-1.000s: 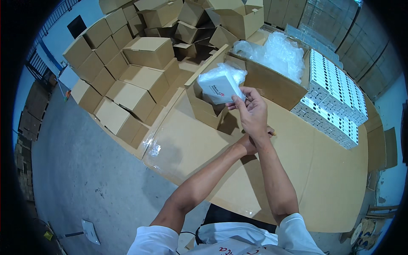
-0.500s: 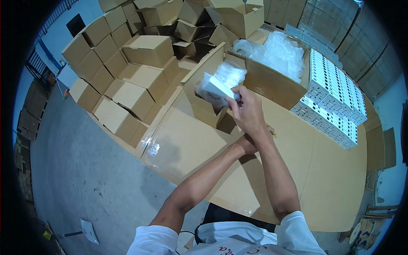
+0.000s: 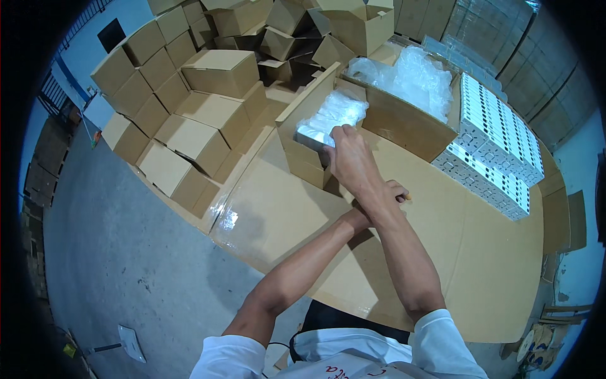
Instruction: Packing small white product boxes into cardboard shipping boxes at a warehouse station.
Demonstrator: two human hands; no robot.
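Your right hand (image 3: 352,158) is closed on a white packet wrapped in clear plastic (image 3: 328,120), and the packet sits at the mouth of a small open brown box (image 3: 302,146) on the cardboard-covered table (image 3: 442,265). It looks like the packet is partly inside the box but not all the way down, so the packing step seems about half done; the flaps are open and nothing is sealed. Your left hand (image 3: 386,196) is mostly hidden under your right wrist. It seems curled on something small and yellow-tipped, but you cannot tell what it is, or how tight the grip is. Behind the small box stands a bigger open box (image 3: 404,123) full of clear plastic bags (image 3: 404,79). To your right lie rows of flat white packs (image 3: 499,145). Many closed brown boxes (image 3: 208,101) are stacked past the left edge of the table. The small box stands close to the big box, so there is little room there. The table in front of you and to the right is bare and wide. The left edge of the table is near your left elbow, with grey floor (image 3: 113,252) below.
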